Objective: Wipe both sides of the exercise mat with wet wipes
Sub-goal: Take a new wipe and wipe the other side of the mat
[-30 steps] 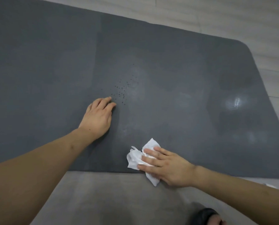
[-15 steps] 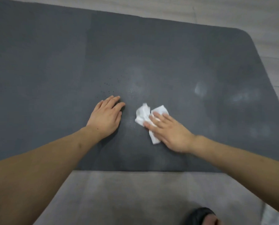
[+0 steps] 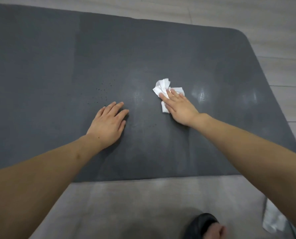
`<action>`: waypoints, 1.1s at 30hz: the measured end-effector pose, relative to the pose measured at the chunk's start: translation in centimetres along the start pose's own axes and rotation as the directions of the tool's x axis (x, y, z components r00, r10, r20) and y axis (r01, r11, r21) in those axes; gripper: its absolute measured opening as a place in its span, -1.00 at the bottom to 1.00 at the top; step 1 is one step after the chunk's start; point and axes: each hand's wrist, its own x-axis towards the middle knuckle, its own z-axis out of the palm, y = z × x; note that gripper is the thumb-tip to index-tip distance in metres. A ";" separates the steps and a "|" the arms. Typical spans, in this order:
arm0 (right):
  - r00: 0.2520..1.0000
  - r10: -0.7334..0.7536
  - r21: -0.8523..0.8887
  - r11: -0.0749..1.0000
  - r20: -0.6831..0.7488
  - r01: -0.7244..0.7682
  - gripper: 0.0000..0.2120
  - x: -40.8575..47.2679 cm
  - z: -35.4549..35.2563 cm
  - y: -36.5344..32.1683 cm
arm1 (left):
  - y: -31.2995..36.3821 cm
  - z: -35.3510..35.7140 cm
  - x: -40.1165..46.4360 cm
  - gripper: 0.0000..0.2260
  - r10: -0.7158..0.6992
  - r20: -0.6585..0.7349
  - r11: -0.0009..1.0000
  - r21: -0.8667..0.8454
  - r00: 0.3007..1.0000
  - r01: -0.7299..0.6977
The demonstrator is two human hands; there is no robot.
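Observation:
A dark grey exercise mat (image 3: 40,57) lies flat on the floor and fills most of the view. My right hand (image 3: 179,107) presses a crumpled white wet wipe (image 3: 162,87) onto the middle of the mat with straight fingers. Flat on the mat to the left lies my left hand (image 3: 109,123), palm down, fingers straight. Small dark specks (image 3: 101,94) dot the mat just beyond my left fingertips. Damp shiny streaks (image 3: 201,94) show to the right of the wipe.
Light grey floor (image 3: 143,204) runs along the mat's near edge and beyond its far and right edges. A black shoe tip (image 3: 204,225) shows at the bottom. A pale shiny packet (image 3: 273,219) lies at the lower right, partly hidden by my right arm.
My right hand has slid the wipe away from me, from the mat's near edge up to its middle. My left hand has stayed flat on the mat.

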 end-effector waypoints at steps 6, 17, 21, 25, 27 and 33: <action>0.864 -0.494 -0.141 0.853 0.093 0.503 -0.39 -18.5 5.2 -2.1 | 0.9 0.3 -0.3 -0.60 -0.007 0.008 0.999 -0.044 1.000 0.008; 0.995 -0.072 0.011 0.997 0.073 0.071 -0.50 -4.1 0.1 4.4 | 1.7 1.0 -0.5 -0.61 -0.028 0.011 0.997 -0.077 1.000 0.029; 0.996 0.083 0.059 0.995 -0.011 -0.082 -0.50 -5.1 1.6 1.8 | 1.4 0.7 -0.2 -0.61 -0.071 -0.014 0.989 -0.130 0.997 0.068; 1.000 -0.018 0.037 0.999 -0.001 0.018 -0.46 -11.2 4.1 -2.6 | 0.9 0.3 -0.7 -0.61 -0.075 -0.047 0.986 -0.154 0.996 0.066; 0.981 -0.191 -0.006 0.982 0.032 0.191 -0.45 -13.7 5.0 -5.3 | 0.0 0.0 -1.2 -0.62 -0.078 -0.063 0.984 -0.166 0.995 0.067; 0.884 -0.462 -0.046 0.884 0.076 0.465 -0.48 -10.5 5.5 -15.1 | -5.3 -1.2 -4.4 -0.63 -0.188 -0.100 0.970 -0.172 0.977 0.169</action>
